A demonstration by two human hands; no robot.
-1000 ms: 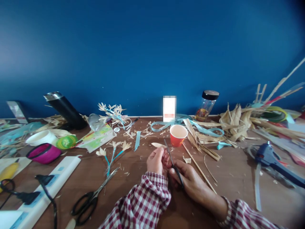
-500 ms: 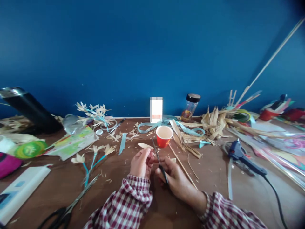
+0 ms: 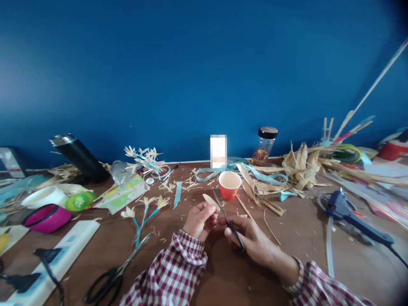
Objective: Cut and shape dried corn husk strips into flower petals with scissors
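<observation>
My left hand [image 3: 200, 223] pinches a pale, pointed piece of corn husk [image 3: 208, 199] between thumb and fingers, and its tip sticks up to the left. In my right hand [image 3: 256, 241] is a pair of dark-handled scissors [image 3: 235, 231], blades pointing away from me and close to the husk piece. Whether the blades touch the husk I cannot tell. A red paper cup [image 3: 228, 194] stands just beyond both hands. By my left sleeve lie husk flowers on blue stems [image 3: 138, 229], with a second pair of black-handled scissors [image 3: 111, 276] beside them.
At right lies a blue glue gun [image 3: 347, 208] with its cord. Dried husks [image 3: 299, 170], pale blue ribbon [image 3: 207, 173] and a lidded jar [image 3: 264, 146] are at the back. On the left are a power strip [image 3: 72, 250], a magenta pouch [image 3: 52, 219] and a black flask [image 3: 81, 159].
The view has turned left, so everything sits further right and more of the power strip shows. The husk piece is now tilted more upright in my left hand.
</observation>
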